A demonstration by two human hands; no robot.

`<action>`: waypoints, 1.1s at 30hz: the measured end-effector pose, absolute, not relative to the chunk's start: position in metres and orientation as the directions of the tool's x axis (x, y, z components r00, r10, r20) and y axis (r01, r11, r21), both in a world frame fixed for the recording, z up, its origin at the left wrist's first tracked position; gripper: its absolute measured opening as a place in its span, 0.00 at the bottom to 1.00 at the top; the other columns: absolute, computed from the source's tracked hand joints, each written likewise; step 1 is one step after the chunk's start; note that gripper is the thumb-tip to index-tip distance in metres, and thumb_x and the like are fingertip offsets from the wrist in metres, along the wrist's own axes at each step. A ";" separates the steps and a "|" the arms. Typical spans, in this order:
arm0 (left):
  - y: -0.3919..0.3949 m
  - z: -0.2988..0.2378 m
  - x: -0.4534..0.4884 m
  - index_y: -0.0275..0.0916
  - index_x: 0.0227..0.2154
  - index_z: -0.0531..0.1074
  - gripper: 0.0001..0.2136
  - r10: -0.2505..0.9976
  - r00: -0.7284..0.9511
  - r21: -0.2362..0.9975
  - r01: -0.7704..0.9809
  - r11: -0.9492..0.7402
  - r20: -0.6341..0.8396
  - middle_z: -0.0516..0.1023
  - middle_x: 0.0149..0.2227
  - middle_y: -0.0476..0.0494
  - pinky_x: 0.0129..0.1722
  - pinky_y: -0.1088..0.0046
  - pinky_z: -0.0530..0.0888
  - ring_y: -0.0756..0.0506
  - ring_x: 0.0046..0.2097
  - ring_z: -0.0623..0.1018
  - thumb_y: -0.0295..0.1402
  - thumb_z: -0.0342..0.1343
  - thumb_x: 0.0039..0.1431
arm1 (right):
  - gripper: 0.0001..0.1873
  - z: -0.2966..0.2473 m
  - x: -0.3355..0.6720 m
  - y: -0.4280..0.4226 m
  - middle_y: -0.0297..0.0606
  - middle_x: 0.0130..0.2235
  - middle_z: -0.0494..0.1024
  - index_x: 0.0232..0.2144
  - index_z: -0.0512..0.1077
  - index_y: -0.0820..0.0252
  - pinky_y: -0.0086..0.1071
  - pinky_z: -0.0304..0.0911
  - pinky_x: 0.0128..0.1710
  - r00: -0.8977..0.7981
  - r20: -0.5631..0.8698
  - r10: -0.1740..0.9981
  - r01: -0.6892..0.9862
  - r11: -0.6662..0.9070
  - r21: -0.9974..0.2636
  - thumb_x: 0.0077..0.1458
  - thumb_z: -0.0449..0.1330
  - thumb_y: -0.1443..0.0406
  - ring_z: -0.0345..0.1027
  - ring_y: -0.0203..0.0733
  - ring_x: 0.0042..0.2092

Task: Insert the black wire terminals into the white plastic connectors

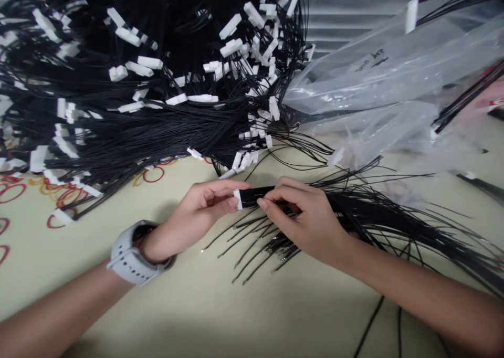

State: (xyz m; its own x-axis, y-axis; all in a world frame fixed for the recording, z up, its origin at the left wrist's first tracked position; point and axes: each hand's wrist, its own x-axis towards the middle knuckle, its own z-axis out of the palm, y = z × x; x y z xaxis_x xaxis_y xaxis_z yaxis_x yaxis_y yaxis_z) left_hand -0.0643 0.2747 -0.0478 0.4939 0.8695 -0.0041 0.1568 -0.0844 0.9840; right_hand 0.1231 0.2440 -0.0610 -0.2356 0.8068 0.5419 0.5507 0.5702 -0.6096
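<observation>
Head | left hand (197, 211), right hand (311, 221) | both pinching wire bundle (255, 195) between them

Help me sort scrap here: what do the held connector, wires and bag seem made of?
The connector: matte white, blocky, likely moulded plastic. The wires: black matte insulation, probably plastic; shiny bare tips look metal. The bag: clear, glossy, creased film, apparently thin plastic.

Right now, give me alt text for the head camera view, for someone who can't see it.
The left hand and right hand pinch a black wire bundle with a white plug over a pale table. A heap of similar wires lies behind, a clear plastic bag at right.
</observation>
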 end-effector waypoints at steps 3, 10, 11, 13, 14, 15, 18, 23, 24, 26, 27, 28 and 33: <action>0.275 -0.047 -0.064 0.38 0.41 0.71 0.11 0.874 0.485 0.977 0.191 -0.093 -0.012 0.74 0.38 0.47 0.34 0.85 0.68 0.55 0.36 0.71 0.30 0.54 0.53 | 0.08 -0.061 0.123 0.244 0.32 0.24 0.61 0.25 0.69 0.65 0.18 0.48 0.23 -0.221 0.542 0.811 0.550 0.562 -0.617 0.52 0.53 0.67 0.53 0.21 0.25; 0.273 -0.046 -0.064 0.37 0.41 0.70 0.12 0.878 0.479 0.966 0.237 -0.106 -0.021 0.73 0.40 0.45 0.34 0.82 0.68 0.53 0.38 0.71 0.31 0.54 0.53 | 0.09 -0.062 0.123 0.244 0.32 0.24 0.61 0.24 0.68 0.66 0.19 0.48 0.23 -0.239 0.525 0.817 0.559 0.558 -0.614 0.52 0.53 0.67 0.52 0.21 0.25; 0.273 -0.046 -0.064 0.37 0.41 0.70 0.12 0.875 0.483 0.967 0.233 -0.106 -0.020 0.73 0.39 0.45 0.34 0.82 0.68 0.52 0.38 0.71 0.31 0.54 0.53 | 0.09 -0.062 0.123 0.244 0.32 0.24 0.61 0.24 0.68 0.66 0.19 0.48 0.24 -0.244 0.524 0.816 0.566 0.558 -0.606 0.52 0.52 0.67 0.52 0.21 0.25; 0.273 -0.047 -0.065 0.37 0.42 0.70 0.12 0.866 0.500 0.972 0.207 -0.106 -0.012 0.73 0.36 0.45 0.33 0.82 0.68 0.52 0.37 0.71 0.31 0.54 0.53 | 0.09 -0.063 0.123 0.244 0.32 0.24 0.61 0.24 0.68 0.66 0.19 0.49 0.25 -0.260 0.523 0.812 0.582 0.564 -0.586 0.52 0.52 0.67 0.52 0.22 0.26; 0.273 -0.047 -0.065 0.37 0.42 0.70 0.13 0.859 0.513 0.976 0.192 -0.105 -0.008 0.73 0.34 0.45 0.33 0.81 0.68 0.52 0.37 0.71 0.31 0.54 0.53 | 0.09 -0.064 0.122 0.245 0.32 0.24 0.61 0.24 0.67 0.66 0.20 0.49 0.26 -0.271 0.524 0.807 0.587 0.570 -0.575 0.52 0.52 0.67 0.52 0.22 0.26; 0.273 -0.047 -0.065 0.37 0.42 0.70 0.13 0.852 0.523 0.978 0.179 -0.106 -0.004 0.72 0.33 0.46 0.33 0.81 0.68 0.52 0.37 0.71 0.31 0.54 0.53 | 0.09 -0.064 0.122 0.245 0.32 0.24 0.62 0.25 0.67 0.66 0.20 0.48 0.26 -0.286 0.526 0.801 0.589 0.579 -0.563 0.53 0.52 0.66 0.52 0.23 0.26; 0.272 -0.046 -0.064 0.36 0.42 0.70 0.13 0.843 0.538 0.977 0.176 -0.118 0.005 0.72 0.32 0.46 0.30 0.83 0.67 0.55 0.33 0.69 0.30 0.53 0.53 | 0.09 -0.065 0.121 0.245 0.33 0.25 0.62 0.26 0.67 0.66 0.21 0.48 0.26 -0.334 0.542 0.771 0.588 0.620 -0.519 0.53 0.51 0.66 0.52 0.23 0.27; 0.271 -0.043 -0.061 0.33 0.43 0.69 0.13 0.856 0.517 0.984 0.154 -0.091 -0.001 0.71 0.30 0.47 0.28 0.86 0.65 0.57 0.30 0.67 0.28 0.54 0.53 | 0.09 -0.064 0.122 0.245 0.33 0.28 0.64 0.27 0.68 0.65 0.20 0.52 0.28 -0.277 0.550 0.788 0.560 0.598 -0.573 0.54 0.51 0.65 0.56 0.24 0.29; 0.271 -0.042 -0.061 0.32 0.43 0.69 0.14 0.863 0.505 0.986 0.144 -0.080 -0.003 0.72 0.32 0.46 0.30 0.86 0.66 0.57 0.31 0.68 0.28 0.54 0.52 | 0.08 -0.063 0.122 0.244 0.33 0.28 0.65 0.27 0.68 0.64 0.20 0.53 0.28 -0.221 0.572 0.790 0.555 0.584 -0.592 0.53 0.53 0.65 0.57 0.24 0.30; 0.270 -0.042 -0.060 0.32 0.42 0.69 0.14 0.874 0.487 0.989 0.132 -0.067 -0.006 0.73 0.37 0.44 0.33 0.84 0.67 0.56 0.35 0.70 0.27 0.55 0.52 | 0.06 -0.061 0.124 0.243 0.32 0.27 0.65 0.26 0.68 0.63 0.20 0.55 0.30 -0.099 0.645 0.758 0.555 0.580 -0.597 0.51 0.55 0.66 0.59 0.24 0.31; 0.270 -0.042 -0.060 0.32 0.43 0.69 0.14 0.874 0.485 0.989 0.131 -0.067 -0.005 0.73 0.38 0.43 0.34 0.83 0.68 0.55 0.35 0.70 0.27 0.55 0.52 | 0.04 -0.059 0.125 0.242 0.32 0.28 0.66 0.26 0.68 0.63 0.20 0.56 0.31 -0.045 0.693 0.719 0.558 0.593 -0.580 0.51 0.55 0.68 0.59 0.24 0.31; 0.270 -0.043 -0.060 0.32 0.43 0.68 0.14 0.873 0.488 0.988 0.135 -0.071 -0.004 0.73 0.38 0.43 0.35 0.82 0.68 0.54 0.35 0.70 0.28 0.54 0.52 | 0.03 -0.058 0.126 0.240 0.33 0.28 0.66 0.26 0.68 0.64 0.21 0.57 0.32 -0.008 0.743 0.669 0.559 0.619 -0.551 0.50 0.56 0.69 0.60 0.25 0.32; 0.270 -0.044 -0.061 0.32 0.44 0.67 0.14 0.856 0.516 0.984 0.139 -0.111 0.023 0.73 0.40 0.41 0.38 0.78 0.68 0.52 0.38 0.71 0.28 0.53 0.53 | 0.08 -0.060 0.126 0.238 0.35 0.28 0.63 0.34 0.70 0.63 0.20 0.57 0.30 -0.158 0.861 0.484 0.569 0.757 -0.321 0.48 0.56 0.73 0.57 0.24 0.31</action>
State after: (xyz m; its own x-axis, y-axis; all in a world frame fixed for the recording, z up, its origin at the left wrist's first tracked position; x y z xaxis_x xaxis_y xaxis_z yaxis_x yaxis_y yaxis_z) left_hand -0.0609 0.2700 -0.0445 0.5164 0.8560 0.0230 0.1394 -0.1106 0.9840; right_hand 0.1257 0.2375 -0.0596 -0.1582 0.4838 0.8608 0.5685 0.7574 -0.3212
